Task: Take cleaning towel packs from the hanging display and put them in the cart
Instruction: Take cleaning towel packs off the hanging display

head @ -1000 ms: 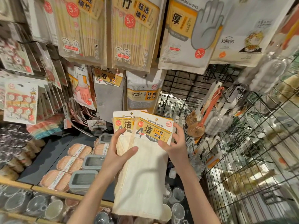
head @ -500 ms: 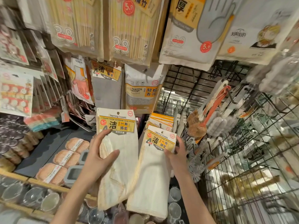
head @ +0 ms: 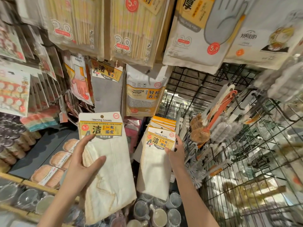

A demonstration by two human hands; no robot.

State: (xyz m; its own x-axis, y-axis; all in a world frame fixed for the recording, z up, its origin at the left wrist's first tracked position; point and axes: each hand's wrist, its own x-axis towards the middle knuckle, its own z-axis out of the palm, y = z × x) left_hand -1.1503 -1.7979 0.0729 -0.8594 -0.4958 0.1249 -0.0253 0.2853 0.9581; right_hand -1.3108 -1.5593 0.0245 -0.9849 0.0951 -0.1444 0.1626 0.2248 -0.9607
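From my remote seat I am seeing only two forearms and hands of the person. Both forearms are showing bare right down to the bottom edge of the head view (no sleeve is appearing anywhere along them). The left hand [head: 82,163] and the right hand [head: 176,153] are wearing no gloves, and I am making out no ring, watch or band at either wrist.
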